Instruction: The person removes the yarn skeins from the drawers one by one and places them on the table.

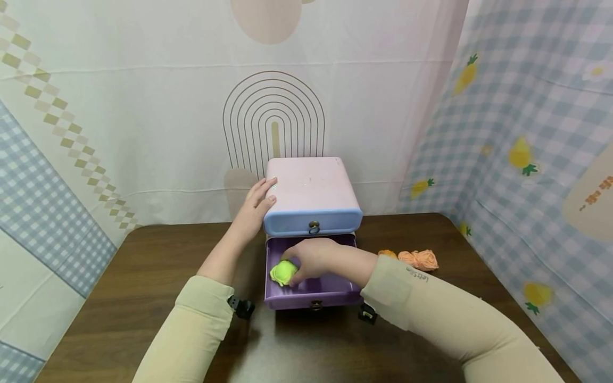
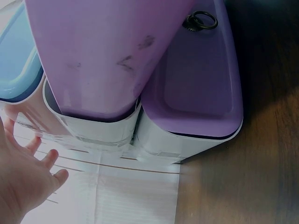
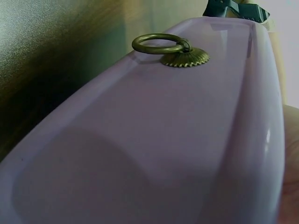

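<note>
A small drawer cabinet (image 1: 311, 183) has a pink top and a closed blue drawer front (image 1: 287, 222). Below it, a purple drawer (image 1: 313, 303) is pulled out. My left hand (image 1: 256, 207) rests at the cabinet's upper left edge, its fingers extended along the side in the left wrist view. Inside the purple drawer, my right hand (image 1: 313, 258) grips a neon yellow-green ball of yarn (image 1: 283, 272) with thumb and fingers, near the left wall. The right wrist view is mostly filled by the drawer's front with its brass ring pull (image 3: 159, 44), which hides most of that hand.
Peach-orange yarn skeins (image 1: 421, 259) lie on the dark wooden table (image 1: 167, 266) right of the cabinet, partly behind my right forearm. A closed lower purple drawer (image 2: 201, 79) shows in the left wrist view. Patterned cloth (image 1: 167, 133) hangs behind and at both sides.
</note>
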`<state>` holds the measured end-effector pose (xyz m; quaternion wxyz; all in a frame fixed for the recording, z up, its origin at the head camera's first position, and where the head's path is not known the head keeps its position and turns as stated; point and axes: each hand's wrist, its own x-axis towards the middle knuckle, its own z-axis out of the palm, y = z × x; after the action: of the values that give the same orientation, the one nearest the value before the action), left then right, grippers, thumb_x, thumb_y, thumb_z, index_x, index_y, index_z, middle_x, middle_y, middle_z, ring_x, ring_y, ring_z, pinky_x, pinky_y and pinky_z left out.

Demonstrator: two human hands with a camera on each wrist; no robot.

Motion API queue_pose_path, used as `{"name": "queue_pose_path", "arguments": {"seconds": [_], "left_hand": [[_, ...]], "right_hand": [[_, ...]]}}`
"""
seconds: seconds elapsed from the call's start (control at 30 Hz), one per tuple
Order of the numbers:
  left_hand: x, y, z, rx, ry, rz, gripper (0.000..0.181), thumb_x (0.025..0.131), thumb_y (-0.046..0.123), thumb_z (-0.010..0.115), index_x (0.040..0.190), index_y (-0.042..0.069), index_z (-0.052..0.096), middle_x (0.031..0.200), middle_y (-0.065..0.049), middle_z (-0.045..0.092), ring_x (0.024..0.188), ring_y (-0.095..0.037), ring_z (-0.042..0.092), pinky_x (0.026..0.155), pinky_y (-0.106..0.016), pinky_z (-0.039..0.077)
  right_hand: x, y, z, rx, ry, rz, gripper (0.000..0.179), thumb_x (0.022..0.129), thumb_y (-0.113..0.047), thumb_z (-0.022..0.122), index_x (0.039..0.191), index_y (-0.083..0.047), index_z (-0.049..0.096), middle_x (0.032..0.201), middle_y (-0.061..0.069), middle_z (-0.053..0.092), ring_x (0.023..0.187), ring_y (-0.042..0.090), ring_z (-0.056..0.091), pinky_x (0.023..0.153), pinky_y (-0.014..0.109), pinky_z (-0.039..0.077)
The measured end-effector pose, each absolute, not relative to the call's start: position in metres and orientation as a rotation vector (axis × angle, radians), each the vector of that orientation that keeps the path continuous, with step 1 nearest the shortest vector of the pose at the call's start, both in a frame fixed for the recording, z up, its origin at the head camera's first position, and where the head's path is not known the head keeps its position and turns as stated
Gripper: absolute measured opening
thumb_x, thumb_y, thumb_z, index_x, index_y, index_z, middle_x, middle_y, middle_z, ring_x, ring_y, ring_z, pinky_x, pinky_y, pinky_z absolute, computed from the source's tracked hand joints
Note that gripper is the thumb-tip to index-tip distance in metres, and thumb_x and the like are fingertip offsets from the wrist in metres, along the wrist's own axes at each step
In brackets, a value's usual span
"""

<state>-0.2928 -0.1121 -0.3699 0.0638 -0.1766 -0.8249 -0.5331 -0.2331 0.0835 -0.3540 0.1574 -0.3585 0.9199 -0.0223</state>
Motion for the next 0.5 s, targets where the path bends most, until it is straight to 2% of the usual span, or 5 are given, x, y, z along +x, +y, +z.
{"name": "queue_pose_path", "arguments": {"seconds": [0.3,0.5], "left_hand": [[-0.2931,-0.1119,-0.3711,-0.526,-2.492,-1.606,0.054,0.102,0.043,0.044,0.154,0.029,0.038,0.165,-0.004,0.013,0.150,-0.034,0.009,0.115,-0.063,0.012],[-0.2944,-0.1123,-0.3712,-0.530,-2.490,-1.606,0.054,0.102,0.042,0.044,0.154,0.028,0.038,0.165,-0.004,0.012,0.150,-0.034,0.008,0.115,-0.063,0.011]], "right_hand": [[-0.2319,0.0833,-0.3577,-1.050,2.657,-0.084,0.047,0.079,-0.045,0.081,0.122,-0.029,0.069,0.101,-0.014,0.067,0.088,0.005,0.059,0.078,0.030,0.050],[-0.2305,0.0860,-0.3556,-1.047,2.674,-0.124,0.049,0.079,-0.042,0.082,0.125,-0.029,0.069,0.108,-0.014,0.069,0.091,0.005,0.060,0.081,0.030,0.050]]}}
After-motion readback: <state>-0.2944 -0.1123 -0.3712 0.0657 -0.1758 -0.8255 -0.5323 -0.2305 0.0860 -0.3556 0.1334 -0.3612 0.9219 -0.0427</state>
